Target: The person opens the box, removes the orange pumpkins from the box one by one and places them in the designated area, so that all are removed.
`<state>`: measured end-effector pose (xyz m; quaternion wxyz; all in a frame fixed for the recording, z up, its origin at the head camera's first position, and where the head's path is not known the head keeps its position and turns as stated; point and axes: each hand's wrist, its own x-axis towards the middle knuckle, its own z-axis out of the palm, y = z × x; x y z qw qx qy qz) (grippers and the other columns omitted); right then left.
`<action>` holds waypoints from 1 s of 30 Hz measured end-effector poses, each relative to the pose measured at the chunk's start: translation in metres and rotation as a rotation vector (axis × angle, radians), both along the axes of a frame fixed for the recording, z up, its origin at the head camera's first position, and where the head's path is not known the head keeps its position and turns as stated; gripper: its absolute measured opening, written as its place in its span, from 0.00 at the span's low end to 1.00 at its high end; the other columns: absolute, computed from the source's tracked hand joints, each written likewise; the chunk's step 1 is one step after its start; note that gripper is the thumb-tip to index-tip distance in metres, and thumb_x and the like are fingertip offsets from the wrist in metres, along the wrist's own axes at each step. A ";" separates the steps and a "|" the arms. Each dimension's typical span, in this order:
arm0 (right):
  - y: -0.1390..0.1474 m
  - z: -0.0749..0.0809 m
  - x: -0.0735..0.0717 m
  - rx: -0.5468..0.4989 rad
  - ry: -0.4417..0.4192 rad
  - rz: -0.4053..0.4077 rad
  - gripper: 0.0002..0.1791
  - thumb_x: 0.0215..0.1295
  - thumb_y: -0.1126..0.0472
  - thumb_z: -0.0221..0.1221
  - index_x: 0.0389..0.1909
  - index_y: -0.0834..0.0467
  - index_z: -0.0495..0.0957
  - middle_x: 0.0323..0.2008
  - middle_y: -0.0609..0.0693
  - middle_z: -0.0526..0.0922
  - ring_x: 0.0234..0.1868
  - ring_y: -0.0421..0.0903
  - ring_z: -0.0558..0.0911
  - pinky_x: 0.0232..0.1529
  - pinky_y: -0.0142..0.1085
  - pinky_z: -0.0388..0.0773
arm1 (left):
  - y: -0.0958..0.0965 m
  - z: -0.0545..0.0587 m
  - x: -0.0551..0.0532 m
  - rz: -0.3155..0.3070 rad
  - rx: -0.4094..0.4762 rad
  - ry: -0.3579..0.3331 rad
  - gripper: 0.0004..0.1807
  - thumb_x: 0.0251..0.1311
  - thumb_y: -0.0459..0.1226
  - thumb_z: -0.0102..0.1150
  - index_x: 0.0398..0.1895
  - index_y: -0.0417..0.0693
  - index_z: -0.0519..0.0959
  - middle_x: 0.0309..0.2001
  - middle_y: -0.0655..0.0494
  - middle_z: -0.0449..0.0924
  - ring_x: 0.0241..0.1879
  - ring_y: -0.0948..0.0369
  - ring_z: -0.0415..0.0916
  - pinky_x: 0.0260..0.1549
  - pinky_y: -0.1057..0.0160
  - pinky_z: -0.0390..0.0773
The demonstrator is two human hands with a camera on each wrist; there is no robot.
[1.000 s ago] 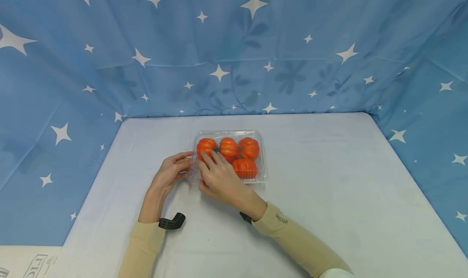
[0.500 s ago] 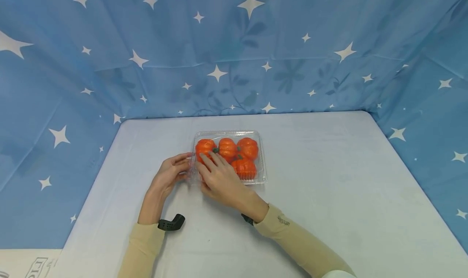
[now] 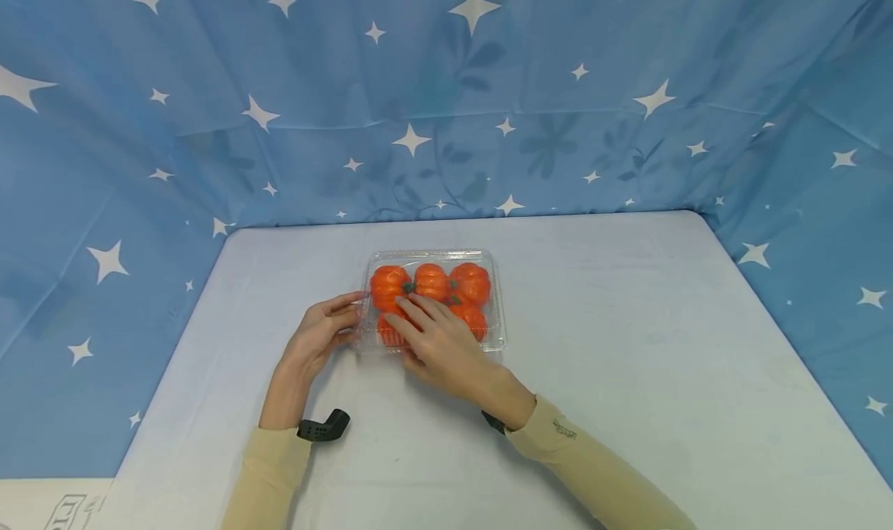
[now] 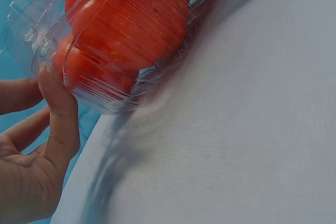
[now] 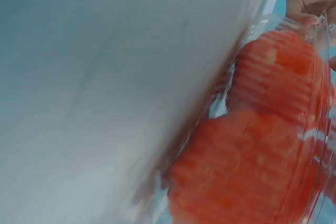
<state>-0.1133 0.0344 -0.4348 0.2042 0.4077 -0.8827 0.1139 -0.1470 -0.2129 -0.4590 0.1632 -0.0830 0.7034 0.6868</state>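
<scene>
Several small orange pumpkins (image 3: pixel 469 283) with green stems sit in a clear plastic container (image 3: pixel 498 313) on the table. At its left side, my left hand (image 3: pixel 322 330) pinches the rim between thumb and fingers, which the left wrist view shows close up at the corner. My right hand (image 3: pixel 446 352) lies over the front of the container, its fingers loosely extended across the front pumpkins and partly covering them. A pumpkin (image 3: pixel 392 330) at the front left shows through the ribbed wall. In the right wrist view only the container and my left hand (image 5: pixel 315 1) appear.
A white cloth (image 3: pixel 628 344) covers the table. Blue curtains (image 3: pixel 558 65) with white stars stand behind it and along both sides. Black wrist straps (image 3: pixel 324 425) and beige sleeves are on both arms.
My right hand has slid right across the front of the container, uncovering the front-left pumpkin and covering more of the front-right one. My left hand stays at the left rim.
</scene>
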 end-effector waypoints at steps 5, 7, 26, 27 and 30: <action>0.011 0.000 0.002 -0.012 -0.016 0.003 0.28 0.60 0.58 0.70 0.63 0.55 0.80 0.65 0.57 0.80 0.67 0.56 0.77 0.67 0.48 0.76 | -0.001 -0.002 0.001 -0.003 0.007 0.005 0.27 0.74 0.31 0.52 0.74 0.38 0.67 0.43 0.61 0.76 0.35 0.67 0.75 0.35 0.70 0.78; 0.015 -0.001 0.002 -0.021 -0.017 0.012 0.28 0.60 0.59 0.71 0.63 0.55 0.80 0.65 0.57 0.79 0.67 0.55 0.77 0.66 0.48 0.76 | -0.001 -0.003 0.001 -0.006 0.005 0.003 0.27 0.74 0.32 0.52 0.75 0.39 0.67 0.44 0.61 0.76 0.35 0.67 0.75 0.36 0.70 0.79; 0.055 -0.005 0.003 -0.090 0.045 0.043 0.29 0.58 0.64 0.73 0.62 0.59 0.80 0.61 0.59 0.82 0.62 0.56 0.81 0.64 0.46 0.79 | 0.000 -0.001 0.001 0.000 0.013 -0.023 0.30 0.72 0.30 0.52 0.76 0.36 0.64 0.40 0.61 0.76 0.34 0.68 0.74 0.37 0.71 0.78; 0.057 -0.006 0.003 -0.090 0.043 0.039 0.30 0.57 0.63 0.74 0.62 0.59 0.79 0.61 0.60 0.82 0.63 0.56 0.81 0.63 0.46 0.79 | 0.000 -0.001 0.001 0.001 0.010 -0.022 0.30 0.72 0.30 0.52 0.76 0.36 0.64 0.39 0.61 0.76 0.34 0.68 0.74 0.36 0.71 0.78; 0.063 -0.005 0.004 -0.077 0.026 0.020 0.33 0.55 0.64 0.75 0.63 0.59 0.78 0.62 0.60 0.81 0.64 0.56 0.80 0.63 0.46 0.79 | 0.000 -0.001 0.001 0.001 0.002 -0.021 0.30 0.72 0.31 0.53 0.76 0.37 0.64 0.40 0.61 0.76 0.34 0.68 0.74 0.36 0.71 0.78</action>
